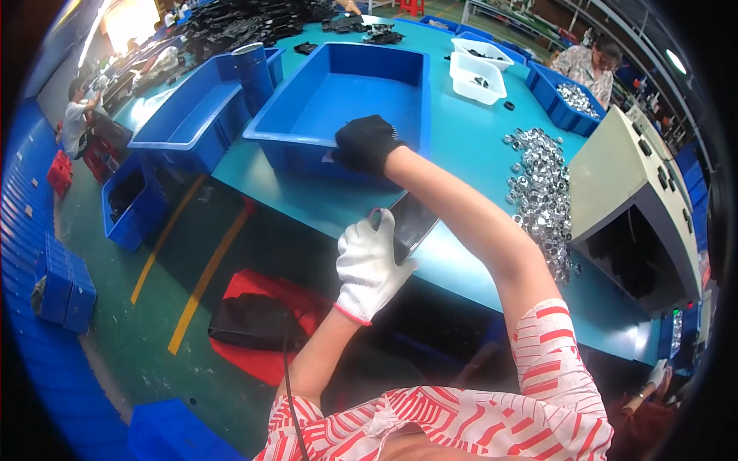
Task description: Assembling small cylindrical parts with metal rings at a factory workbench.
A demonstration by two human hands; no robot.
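My left hand (369, 265), in a white knit glove, is closed on a flat dark rectangular plate (415, 219) held just above the near edge of the teal table (469, 138). My right hand (365, 144), in a black glove, reaches across the plate and grips the near rim of a large blue bin (338, 100) that looks empty inside. My right forearm crosses over the plate's upper end.
A heap of small shiny metal rings (542, 188) lies right of my arm. A beige machine (630, 200) stands at the right. More blue bins (192, 115), two white tubs (477, 77) and black parts sit farther back. A seated person (588, 65) works at the far right; another person (77, 115) is at the far left.
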